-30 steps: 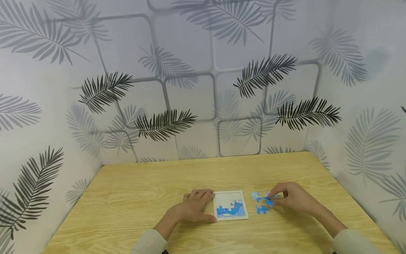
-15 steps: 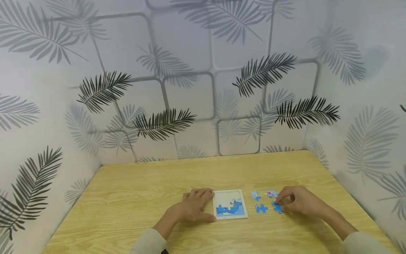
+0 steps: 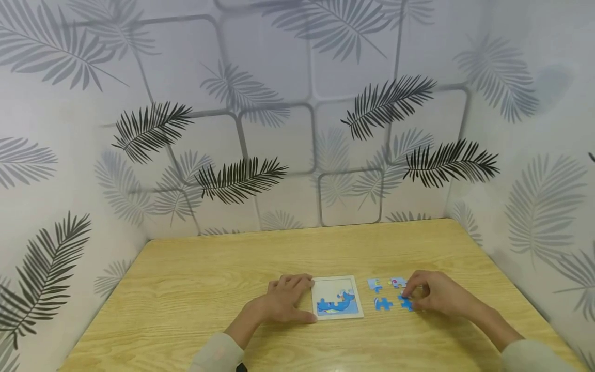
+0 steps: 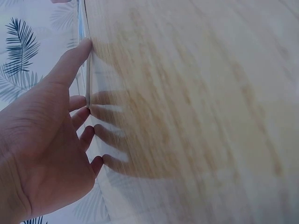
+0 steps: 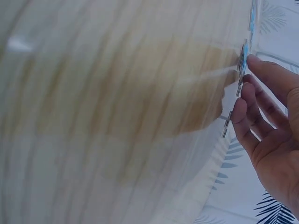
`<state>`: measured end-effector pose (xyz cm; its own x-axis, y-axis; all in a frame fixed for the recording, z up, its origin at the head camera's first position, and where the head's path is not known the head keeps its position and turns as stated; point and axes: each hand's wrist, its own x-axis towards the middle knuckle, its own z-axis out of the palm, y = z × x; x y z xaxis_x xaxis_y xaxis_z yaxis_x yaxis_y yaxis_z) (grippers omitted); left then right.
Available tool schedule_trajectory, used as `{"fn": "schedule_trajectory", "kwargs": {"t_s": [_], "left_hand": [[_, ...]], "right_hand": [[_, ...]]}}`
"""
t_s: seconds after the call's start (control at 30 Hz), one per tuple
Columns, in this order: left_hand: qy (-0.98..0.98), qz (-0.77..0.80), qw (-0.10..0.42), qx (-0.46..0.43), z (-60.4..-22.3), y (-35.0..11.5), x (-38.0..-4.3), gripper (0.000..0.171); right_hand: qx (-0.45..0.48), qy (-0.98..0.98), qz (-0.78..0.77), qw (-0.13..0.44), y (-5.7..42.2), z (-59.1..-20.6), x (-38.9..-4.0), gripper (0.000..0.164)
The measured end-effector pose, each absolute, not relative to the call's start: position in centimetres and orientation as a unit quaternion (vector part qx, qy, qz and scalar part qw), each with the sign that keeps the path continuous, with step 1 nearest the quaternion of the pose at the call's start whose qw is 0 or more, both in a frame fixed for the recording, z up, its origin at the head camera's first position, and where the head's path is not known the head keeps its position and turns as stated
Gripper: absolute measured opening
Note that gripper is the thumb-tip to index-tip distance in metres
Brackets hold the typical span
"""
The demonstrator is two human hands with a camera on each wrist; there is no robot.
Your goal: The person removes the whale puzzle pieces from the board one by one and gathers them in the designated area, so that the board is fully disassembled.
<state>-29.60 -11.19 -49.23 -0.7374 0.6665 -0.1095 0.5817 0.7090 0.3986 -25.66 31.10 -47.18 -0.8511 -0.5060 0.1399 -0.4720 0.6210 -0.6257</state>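
Note:
In the head view, a square puzzle board point(image 3: 337, 317) with a pale raised border lies on the table, its lower part filled with a blue whale picture. My left hand point(image 3: 289, 299) rests at its left edge, fingers spread, thumb at the near corner and index fingertip at the far one. To the right, my right hand point(image 3: 434, 293) pinches a blue jigsaw piece point(image 3: 406, 303) between thumb and index finger, low at the tabletop; the hand partly hides it. In the right wrist view, the thumb of the right hand point(image 5: 275, 121) meets a thin piece seen edge-on.
Between board and right hand lie a blue piece point(image 3: 383, 304), a light blue piece point(image 3: 374, 284) and a piece with a pink spot point(image 3: 397, 282). The wood-grain table point(image 3: 223, 274) ends at leaf-patterned walls point(image 3: 279, 129) at the back and sides.
My right hand has slid a blue piece right and nearer to me, away from the other pieces, then stayed nearly still. The left hand has kept its place at the board.

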Motion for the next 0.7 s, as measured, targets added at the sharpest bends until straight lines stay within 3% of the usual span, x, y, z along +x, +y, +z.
{"fn": "schedule_trajectory", "kwargs": {"t_s": [0.2, 0.5, 0.7], "left_hand": [[0.915, 0.172, 0.128, 0.341, -48.6, -11.2, -29.3, 0.086], [0.918, 0.172, 0.123, 0.336, -49.4, -11.2, -29.7, 0.085], [0.918, 0.174, 0.127, 0.334, -49.8, -11.3, -30.0, 0.085]], "right_hand": [[-0.263, 0.893, -0.365, 0.009, 29.7, -46.6, -26.0, 0.020], [-0.280, 0.858, -0.424, 0.076, 25.9, -46.3, -27.2, 0.034], [-0.301, 0.852, -0.420, 0.088, 23.6, -47.2, -28.0, 0.038]]}}
